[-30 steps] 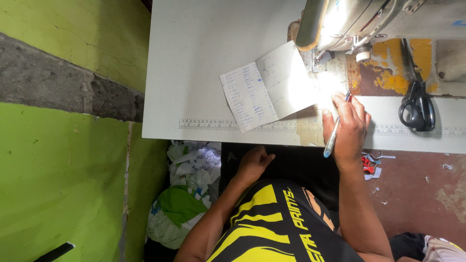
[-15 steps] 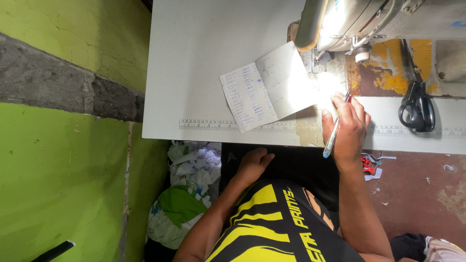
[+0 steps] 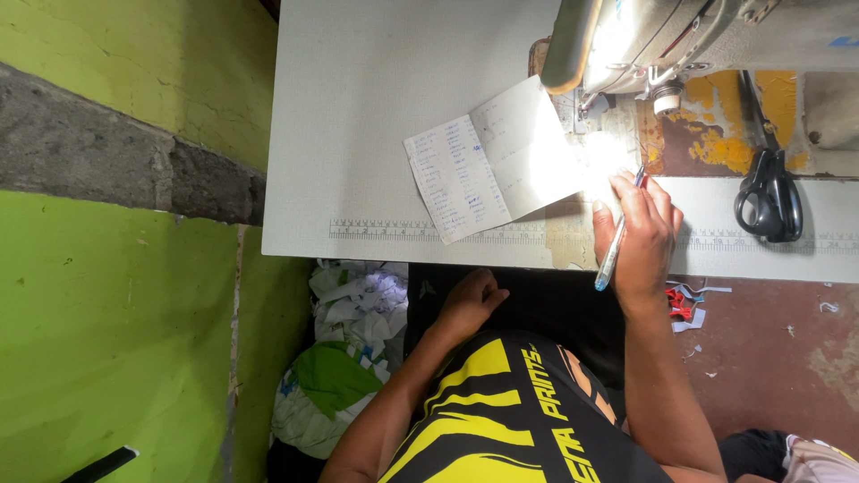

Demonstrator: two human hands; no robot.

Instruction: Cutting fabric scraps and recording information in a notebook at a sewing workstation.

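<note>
The right hand (image 3: pixel 637 234) pinches a blue pen (image 3: pixel 617 241), its tip by the open notebook (image 3: pixel 492 161) on the counter (image 3: pixel 385 107). The notebook lies at ten o'clock from that hand. The left hand (image 3: pixel 470 300), loosely curled and holding nothing, rests below the counter edge; this looks like writing, needing a steady tip.

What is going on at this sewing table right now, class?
A person sits at a white table beside a sewing machine. The right hand holds a blue pen at the edge of an open notebook covered in handwritten lines, lit by the machine's lamp. The left hand rests loosely curled below the table edge, holding nothing. Black scissors lie on the table to the right, and a bag of scraps sits on the floor.
</note>
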